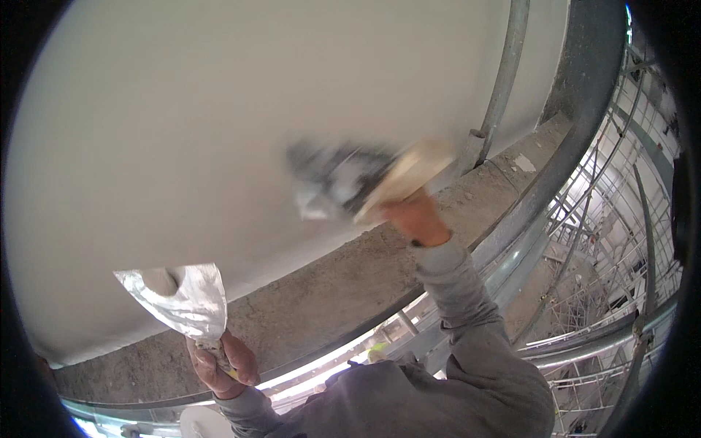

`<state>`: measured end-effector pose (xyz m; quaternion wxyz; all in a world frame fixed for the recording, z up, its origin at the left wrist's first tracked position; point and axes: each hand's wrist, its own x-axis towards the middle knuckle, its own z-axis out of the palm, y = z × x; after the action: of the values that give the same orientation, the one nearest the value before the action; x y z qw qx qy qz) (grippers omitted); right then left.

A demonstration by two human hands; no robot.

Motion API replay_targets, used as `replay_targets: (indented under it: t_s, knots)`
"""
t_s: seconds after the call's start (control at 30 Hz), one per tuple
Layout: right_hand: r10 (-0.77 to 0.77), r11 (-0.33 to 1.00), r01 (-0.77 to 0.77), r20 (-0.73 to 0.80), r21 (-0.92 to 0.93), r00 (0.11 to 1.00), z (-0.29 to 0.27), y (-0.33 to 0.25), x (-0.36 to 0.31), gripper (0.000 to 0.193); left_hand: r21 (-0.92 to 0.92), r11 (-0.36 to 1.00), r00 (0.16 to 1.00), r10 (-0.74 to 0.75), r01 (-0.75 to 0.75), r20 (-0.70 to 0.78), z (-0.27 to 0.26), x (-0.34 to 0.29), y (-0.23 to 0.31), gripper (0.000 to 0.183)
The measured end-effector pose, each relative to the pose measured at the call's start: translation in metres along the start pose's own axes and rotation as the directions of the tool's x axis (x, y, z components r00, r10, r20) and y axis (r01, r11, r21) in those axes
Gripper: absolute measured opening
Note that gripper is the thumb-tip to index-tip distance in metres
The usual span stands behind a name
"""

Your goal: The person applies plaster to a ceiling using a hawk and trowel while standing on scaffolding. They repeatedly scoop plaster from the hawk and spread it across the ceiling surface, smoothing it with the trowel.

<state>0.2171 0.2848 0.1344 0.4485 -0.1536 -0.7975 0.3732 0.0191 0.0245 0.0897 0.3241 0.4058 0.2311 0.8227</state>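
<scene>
My left hand (pixel 221 365) is wrapped round the handle of a broad putty knife (pixel 196 303), held with its shiny blade upward. A lump of grey putty (pixel 160 281) sits near the blade's top edge. Out in front, my right hand (pixel 418 217) grips a wide finishing trowel (pixel 337 175); its pale, wood-coloured grip and blade are smeared by motion. The trowel blade lies over the smooth, off-white wall (pixel 182 139); whether all of its edge touches cannot be made out. Both hands are bare below grey sleeves.
A rough concrete ledge (pixel 321 314) runs along the wall's foot. Near the right end of the wall, a metal pipe (pixel 505 80) rises beside a short pipe stub (pixel 471 150). Scaffold tubes (pixel 646 241) and mesh stand to the right, with a drop below.
</scene>
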Motion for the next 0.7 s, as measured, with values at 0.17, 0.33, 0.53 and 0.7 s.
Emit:
replay_targets:
  t_s: [0.17, 0.33, 0.53, 0.7]
  knots:
    - [0.037, 0.567, 0.195, -0.262, 0.800, 0.964, -0.065, 0.036, -0.003, 0.040, 0.070, 0.975, 0.973, -0.215, 0.210, 0.083, 0.037, 0.017, -0.037, 0.034]
    - [-0.127, 0.455, 0.183, -0.140, 0.871, 0.982, -0.081, 0.038, -0.030, 0.041, 0.172, 0.892, 0.878, -0.445, 0.418, 0.174, 0.073, 0.030, -0.077, 0.028]
    - [-0.194, 0.941, 0.160, 0.086, 0.299, 0.977, -0.081, 0.018, -0.017, 0.029, 0.080, 0.971, 0.946, -0.237, 0.225, 0.220, 0.093, 0.040, -0.084, 0.036]
    - [0.138, 0.908, -0.001, -0.295, 0.420, 0.945, -0.121, 0.058, -0.027, 0.027, 0.087, 0.996, 0.996, 0.013, -0.005, -0.094, 0.090, 0.031, -0.075, 0.048]
